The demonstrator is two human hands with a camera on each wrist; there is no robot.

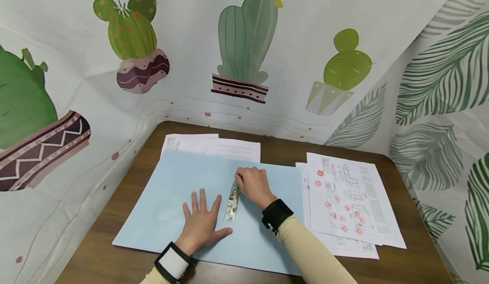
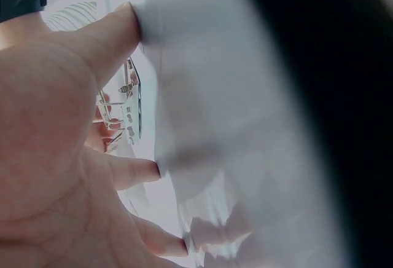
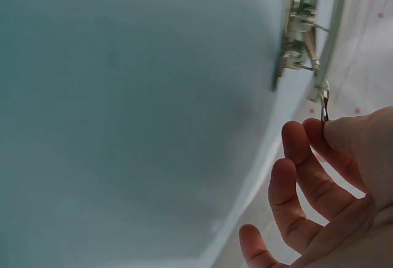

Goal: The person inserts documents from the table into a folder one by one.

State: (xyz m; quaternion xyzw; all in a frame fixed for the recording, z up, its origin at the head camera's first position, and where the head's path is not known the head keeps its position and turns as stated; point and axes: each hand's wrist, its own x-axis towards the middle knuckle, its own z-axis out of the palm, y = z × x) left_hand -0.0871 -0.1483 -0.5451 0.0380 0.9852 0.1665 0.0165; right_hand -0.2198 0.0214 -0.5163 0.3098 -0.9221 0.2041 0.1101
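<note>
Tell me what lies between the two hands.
In the head view, the metal clip lies on the blue folder between the left hand and the right hand, which pinches the clip's lever.

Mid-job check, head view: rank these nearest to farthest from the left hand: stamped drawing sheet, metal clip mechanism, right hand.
1. Metal clip mechanism: just right of the left hand, over the blue folder.
2. Right hand: farther right, pinching the mechanism's far end.
3. Stamped drawing sheet: farthest right, beyond the folder's edge.
</note>
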